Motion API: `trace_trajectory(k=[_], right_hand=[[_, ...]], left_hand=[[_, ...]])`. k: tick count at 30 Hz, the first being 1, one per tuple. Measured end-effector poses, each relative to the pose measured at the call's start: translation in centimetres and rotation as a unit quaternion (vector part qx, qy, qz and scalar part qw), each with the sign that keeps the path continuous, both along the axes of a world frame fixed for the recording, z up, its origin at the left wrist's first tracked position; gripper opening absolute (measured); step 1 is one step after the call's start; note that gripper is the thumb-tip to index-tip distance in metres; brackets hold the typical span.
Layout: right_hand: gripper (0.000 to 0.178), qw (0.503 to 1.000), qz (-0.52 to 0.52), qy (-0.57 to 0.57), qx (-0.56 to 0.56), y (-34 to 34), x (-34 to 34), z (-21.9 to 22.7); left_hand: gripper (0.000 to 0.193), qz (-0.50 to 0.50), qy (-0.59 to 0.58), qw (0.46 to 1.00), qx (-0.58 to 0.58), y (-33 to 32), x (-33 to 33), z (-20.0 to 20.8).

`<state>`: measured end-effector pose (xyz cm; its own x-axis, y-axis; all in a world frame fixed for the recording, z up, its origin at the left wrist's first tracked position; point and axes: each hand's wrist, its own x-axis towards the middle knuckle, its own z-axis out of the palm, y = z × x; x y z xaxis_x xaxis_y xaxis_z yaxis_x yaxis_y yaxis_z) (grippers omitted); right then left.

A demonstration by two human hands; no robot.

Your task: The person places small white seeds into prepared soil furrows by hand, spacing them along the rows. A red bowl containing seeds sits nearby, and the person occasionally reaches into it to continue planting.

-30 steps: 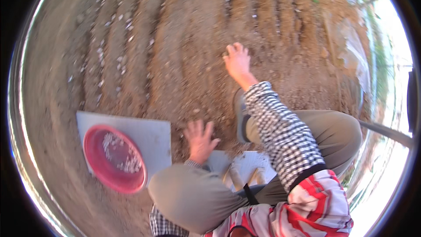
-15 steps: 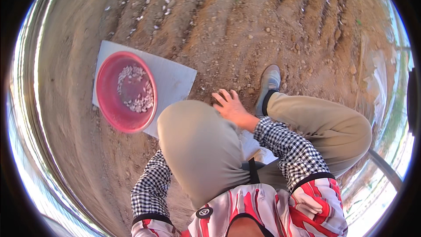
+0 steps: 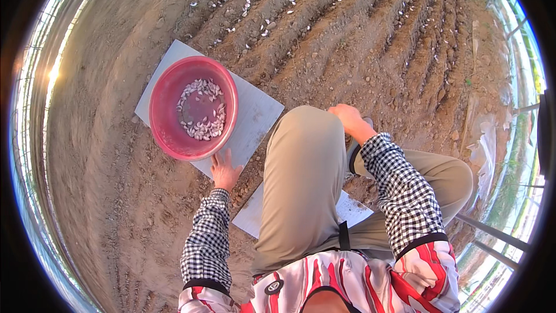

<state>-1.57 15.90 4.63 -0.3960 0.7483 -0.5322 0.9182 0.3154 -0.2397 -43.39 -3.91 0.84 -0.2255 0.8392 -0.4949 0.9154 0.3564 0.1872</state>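
A red plastic basin (image 3: pixel 193 152) stands on a pale grey board (image 3: pixel 255 106) to my left. Inside it, white garlic cloves (image 3: pixel 205 130) lie in a loose ring around the bottom. Just below the basin's near rim, my left hand (image 3: pixel 226 172) is open over the board's edge, its fingers spread. Whether its fingertips touch the rim I cannot tell. My right hand (image 3: pixel 347 118) is beside my raised knee, bent over, with its fingers mostly hidden.
Furrows (image 3: pixel 324 6) dotted with white cloves run across the soil ahead. A second pale board (image 3: pixel 250 214) lies under my legs. Crumpled clear plastic film (image 3: pixel 484 150) and metal poles (image 3: pixel 492 232) are at the right.
My left hand has come into view and reached out to the basin. My right hand, earlier spread over the soil, has drawn in beside the knee. The whole view has shifted.
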Motion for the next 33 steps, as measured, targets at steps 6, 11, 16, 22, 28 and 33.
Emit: trace_trajectory(k=[6,11,16,22,28,33], right_hand=[[0.032,0.874,-0.270,0.208,-0.347,-7.5,-4.0,-4.8],[0.023,0.957,-0.211,0.199,-0.027,-12.8,1.5,-7.1],[0.042,0.950,-0.288,0.023,0.116,-7.7,3.4,-1.1],[0.060,0.989,-0.032,-0.033,0.141,-8.2,-1.1,-0.5],[0.040,0.961,0.149,-0.094,-0.211,-10.5,-1.5,-0.2],[0.057,0.938,0.156,-0.101,-0.291,-0.9,5.1,-2.7]], left_hand=[[0.102,-0.062,0.023,0.998,-0.019,1.2,1.6,0.3],[0.098,-0.061,0.004,0.998,-0.001,-1.0,0.5,-3.1],[0.095,-0.098,0.020,0.995,0.003,-2.5,2.3,-2.8],[0.093,-0.150,0.050,0.987,0.019,-2.7,2.7,-1.8],[0.090,-0.224,0.089,0.967,0.080,0.0,3.5,-1.4],[0.088,-0.314,0.165,0.914,0.197,4.7,4.8,-2.2]])
